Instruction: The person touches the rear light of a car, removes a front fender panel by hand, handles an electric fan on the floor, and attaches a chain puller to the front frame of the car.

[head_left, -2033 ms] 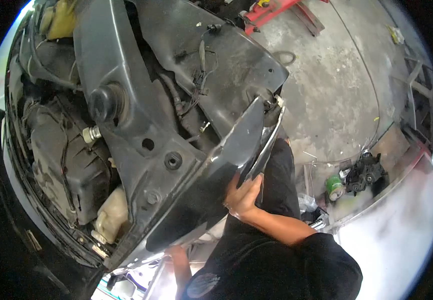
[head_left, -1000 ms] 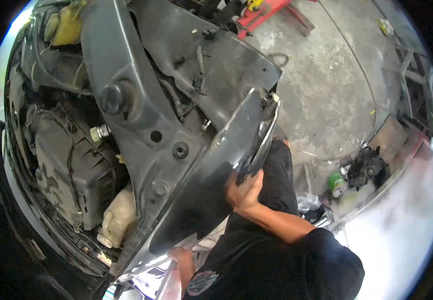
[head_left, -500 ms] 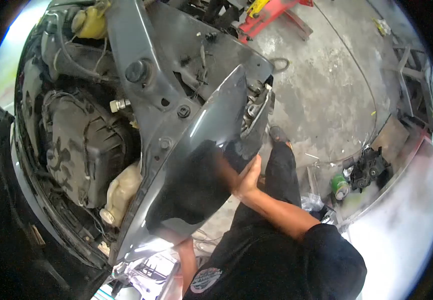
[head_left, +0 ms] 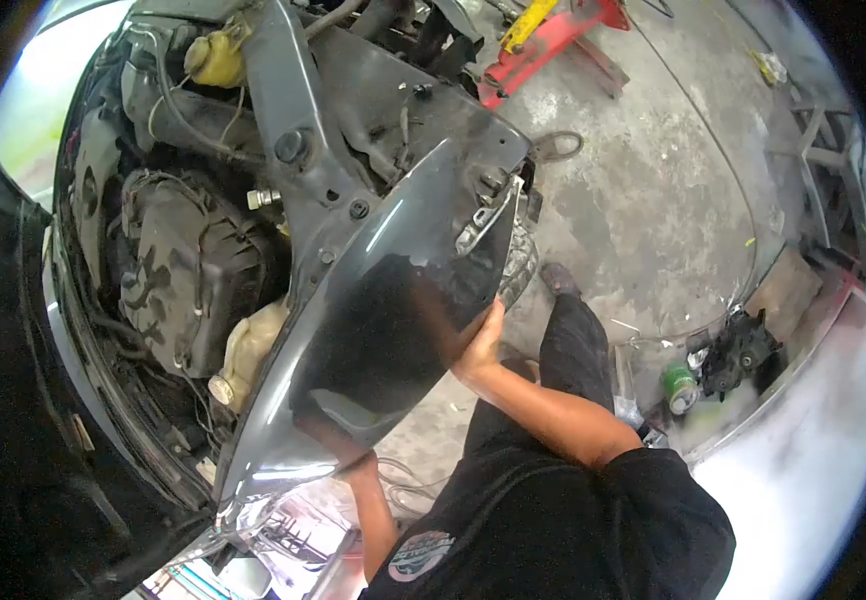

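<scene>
A glossy dark grey car fender (head_left: 353, 330) lies along the side of the open engine bay, its pointed front tip over the grey inner body panel. My right hand (head_left: 478, 350) grips the fender's outer edge near the front, thumb along the edge and the other fingers hidden. Farther back, my left hand (head_left: 358, 466) is closed at the same edge, its fingers mostly hidden by the panel. Silver metal brackets (head_left: 483, 225) show at the fender's front end. Bolt heads and a round black cap (head_left: 292, 147) sit on the body rail (head_left: 293, 80) beside it.
The engine bay holds a black ribbed cover (head_left: 178, 280), a whitish plastic reservoir (head_left: 248, 355) and a yellowish reservoir (head_left: 216, 60). A red jack-like stand (head_left: 553, 50) is on the concrete floor (head_left: 643, 190). Black parts (head_left: 743, 355) and a green can (head_left: 680, 385) lie at right.
The fender's front tip has moved left over the body rail, nearer the engine bay. Both my hands have moved with it and keep their hold. The view has shifted slightly.
</scene>
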